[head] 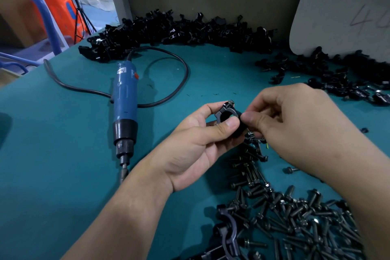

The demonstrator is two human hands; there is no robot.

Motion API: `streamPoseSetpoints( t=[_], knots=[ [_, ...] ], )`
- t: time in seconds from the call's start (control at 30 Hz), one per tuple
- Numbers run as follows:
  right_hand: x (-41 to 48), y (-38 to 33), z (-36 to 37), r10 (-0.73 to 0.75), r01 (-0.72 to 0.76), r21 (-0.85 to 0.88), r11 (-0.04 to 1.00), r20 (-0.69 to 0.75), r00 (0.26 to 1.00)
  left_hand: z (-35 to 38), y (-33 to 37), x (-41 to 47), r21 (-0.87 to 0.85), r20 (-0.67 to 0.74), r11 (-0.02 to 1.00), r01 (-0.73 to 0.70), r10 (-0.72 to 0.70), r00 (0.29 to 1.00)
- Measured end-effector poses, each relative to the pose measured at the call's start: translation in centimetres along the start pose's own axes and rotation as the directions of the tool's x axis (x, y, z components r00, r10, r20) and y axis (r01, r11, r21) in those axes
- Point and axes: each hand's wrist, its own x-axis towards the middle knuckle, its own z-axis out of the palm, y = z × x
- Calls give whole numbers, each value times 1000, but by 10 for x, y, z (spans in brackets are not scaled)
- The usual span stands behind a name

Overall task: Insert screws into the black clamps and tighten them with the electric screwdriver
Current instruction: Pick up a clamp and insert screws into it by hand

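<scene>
Dark metal screws [295, 217] are lying beneath our fingers. Our left hand [196, 145] and right hand [295, 116] are pinching one black ring-shaped clamp [226, 112].

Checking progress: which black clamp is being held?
The clamp gripped by the left hand, right hand pinching at its side; all others lie on the table.

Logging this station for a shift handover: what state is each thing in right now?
Left hand: grips the clamp.
Right hand: pinches the clamp's right side.
Clamp: held above the table, between both hands.
Electric screwdriver: lying on the table, unheld.
Screws: loose, scattered on the table.
Clamp pile: heaped at the table's far edge.
</scene>
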Motion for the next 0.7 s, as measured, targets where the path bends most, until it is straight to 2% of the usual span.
streamPoseSetpoints(
  t=[0.2,0.33,0.7],
  knots=[
    [-1,-5,2,-36,45,-149,988,64,997,5,0,0,45,-32,999,14,-13,999],
    [-3,-7,1,-10,31,-147,989,137,990,6,0,-1,67,-26,998,12,-10,1000],
    [-4,-3,-8,11,25,-155,988,222,975,-1,-1,1,14,20,1000,1,-2,1000]
  ],
)
